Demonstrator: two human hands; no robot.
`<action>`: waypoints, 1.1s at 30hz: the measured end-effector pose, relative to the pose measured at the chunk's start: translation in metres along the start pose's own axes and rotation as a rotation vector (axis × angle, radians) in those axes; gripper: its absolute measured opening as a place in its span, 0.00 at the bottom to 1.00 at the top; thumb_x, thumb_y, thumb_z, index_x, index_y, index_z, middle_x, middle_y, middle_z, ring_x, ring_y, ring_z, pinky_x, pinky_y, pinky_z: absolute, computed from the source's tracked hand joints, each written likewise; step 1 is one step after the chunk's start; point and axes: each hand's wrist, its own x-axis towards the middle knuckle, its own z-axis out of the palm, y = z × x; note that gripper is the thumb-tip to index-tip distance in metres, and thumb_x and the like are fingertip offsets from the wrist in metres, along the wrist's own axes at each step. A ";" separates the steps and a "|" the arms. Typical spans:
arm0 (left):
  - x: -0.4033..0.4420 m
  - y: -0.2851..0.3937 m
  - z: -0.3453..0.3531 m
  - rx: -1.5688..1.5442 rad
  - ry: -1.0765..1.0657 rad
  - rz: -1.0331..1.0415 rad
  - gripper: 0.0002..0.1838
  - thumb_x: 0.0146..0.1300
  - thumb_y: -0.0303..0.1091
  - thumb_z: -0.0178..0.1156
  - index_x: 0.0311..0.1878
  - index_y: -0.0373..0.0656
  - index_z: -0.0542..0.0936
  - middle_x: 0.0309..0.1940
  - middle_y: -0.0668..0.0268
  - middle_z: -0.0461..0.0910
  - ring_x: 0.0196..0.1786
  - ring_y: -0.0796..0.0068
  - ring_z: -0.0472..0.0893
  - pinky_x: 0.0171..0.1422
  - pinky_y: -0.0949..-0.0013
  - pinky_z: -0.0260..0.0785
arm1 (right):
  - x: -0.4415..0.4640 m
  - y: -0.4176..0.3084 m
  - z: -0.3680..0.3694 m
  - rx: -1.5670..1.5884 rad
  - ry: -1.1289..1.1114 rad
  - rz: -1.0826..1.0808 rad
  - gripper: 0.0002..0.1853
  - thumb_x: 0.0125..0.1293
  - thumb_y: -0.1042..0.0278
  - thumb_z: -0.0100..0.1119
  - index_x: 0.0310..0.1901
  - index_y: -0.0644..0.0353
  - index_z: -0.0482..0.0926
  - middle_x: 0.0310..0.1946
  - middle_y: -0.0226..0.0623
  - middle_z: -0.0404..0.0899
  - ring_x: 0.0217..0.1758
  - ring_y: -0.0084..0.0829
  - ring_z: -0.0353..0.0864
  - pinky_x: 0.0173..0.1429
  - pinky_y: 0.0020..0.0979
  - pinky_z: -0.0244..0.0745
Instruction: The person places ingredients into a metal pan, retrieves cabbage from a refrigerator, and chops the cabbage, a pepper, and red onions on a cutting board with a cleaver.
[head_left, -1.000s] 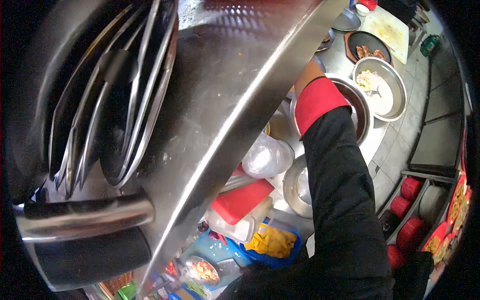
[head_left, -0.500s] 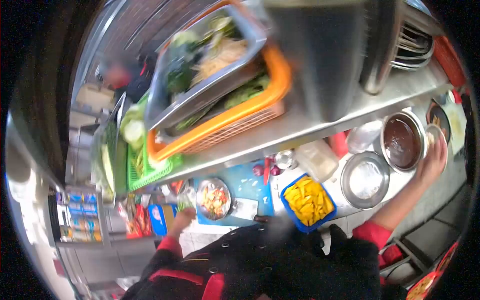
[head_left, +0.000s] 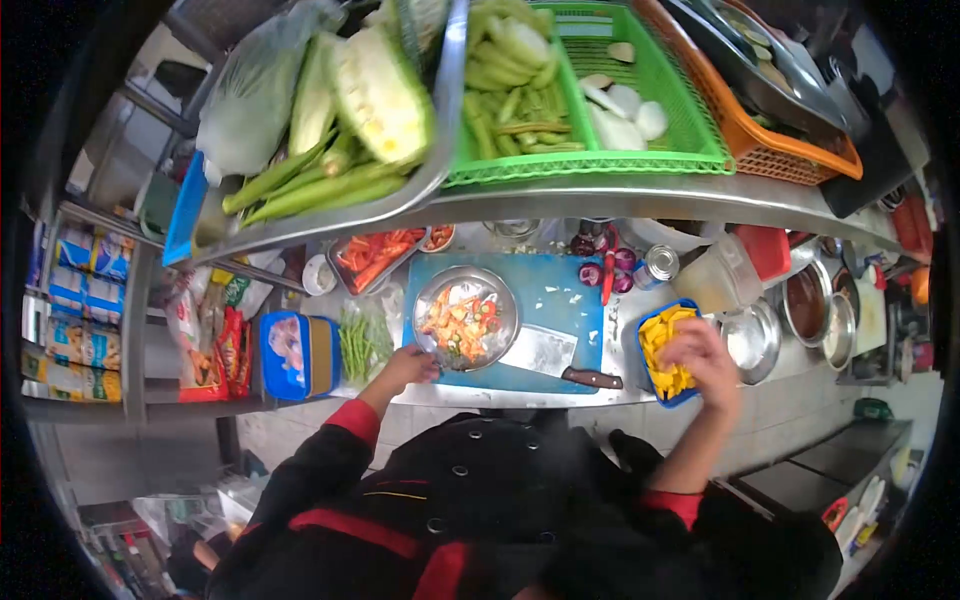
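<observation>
A round metal bowl (head_left: 508,325) of chopped orange-red food rests on the blue cutting board (head_left: 560,265). My left hand (head_left: 405,368) is at the bowl's lower left edge, fingers closed on the rim. Just right of the bowl lies a cleaver (head_left: 542,350) with a dark wooden handle. My right hand (head_left: 708,368), slightly blurred, hovers at the blue-rimmed container of yellow pieces (head_left: 660,330). Its fingers are bent and apart, and I see nothing between them. Red onions (head_left: 622,282) and red chillies (head_left: 608,285) sit at the board's far right corner.
Overhead, a metal shelf (head_left: 620,200) carries a green vegetable basket (head_left: 690,125) and an orange basket (head_left: 790,160). Green stalks (head_left: 355,345) and a blue tub (head_left: 285,350) stand at left. At right are a metal plate (head_left: 752,340) and a pot of dark sauce (head_left: 806,300).
My view has swung left. My right hand has come away from the bowl beside the sauce pot to the yellow pieces. The left hand has moved closer against the metal bowl.
</observation>
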 end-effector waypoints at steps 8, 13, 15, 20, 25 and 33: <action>-0.016 -0.011 0.009 -0.264 -0.294 0.247 0.21 0.69 0.35 0.60 0.63 0.42 0.73 0.44 0.61 0.84 0.41 0.68 0.87 0.44 0.64 0.80 | 0.054 0.181 0.178 -0.322 0.070 0.504 0.36 0.66 0.65 0.65 0.73 0.54 0.60 0.41 0.38 0.85 0.35 0.29 0.85 0.35 0.32 0.80; -0.018 -0.004 -0.040 0.323 0.287 0.698 0.16 0.67 0.38 0.61 0.53 0.39 0.81 0.45 0.52 0.85 0.44 0.59 0.87 0.50 0.60 0.79 | 0.056 0.209 0.180 -0.641 0.277 0.312 0.34 0.64 0.76 0.59 0.71 0.55 0.61 0.32 0.43 0.84 0.24 0.32 0.84 0.26 0.33 0.81; -0.026 -0.002 -0.069 0.619 0.538 0.662 0.14 0.65 0.38 0.58 0.45 0.36 0.83 0.44 0.46 0.84 0.46 0.51 0.86 0.53 0.55 0.78 | 0.061 0.203 0.179 -0.555 0.336 0.311 0.31 0.64 0.78 0.59 0.69 0.56 0.64 0.32 0.42 0.82 0.23 0.31 0.84 0.24 0.32 0.83; -0.023 -0.011 -0.114 0.809 0.448 0.322 0.14 0.65 0.38 0.55 0.43 0.37 0.82 0.39 0.49 0.84 0.42 0.48 0.85 0.51 0.48 0.77 | 0.068 0.192 0.171 -0.620 0.485 0.296 0.26 0.62 0.79 0.57 0.63 0.59 0.72 0.31 0.42 0.82 0.24 0.29 0.83 0.25 0.31 0.81; 0.035 0.007 -0.133 0.356 1.150 0.524 0.14 0.65 0.36 0.54 0.46 0.36 0.80 0.40 0.48 0.82 0.43 0.45 0.85 0.48 0.47 0.78 | 0.068 0.196 0.163 -0.981 0.492 0.188 0.23 0.60 0.72 0.64 0.58 0.61 0.77 0.39 0.42 0.84 0.39 0.30 0.85 0.40 0.31 0.80; -0.030 0.012 -0.147 0.287 0.955 0.653 0.11 0.65 0.30 0.56 0.48 0.37 0.77 0.45 0.45 0.79 0.46 0.40 0.81 0.48 0.47 0.75 | 0.103 0.144 0.292 -0.799 0.179 0.073 0.18 0.60 0.73 0.63 0.53 0.59 0.80 0.42 0.44 0.85 0.40 0.38 0.86 0.45 0.33 0.79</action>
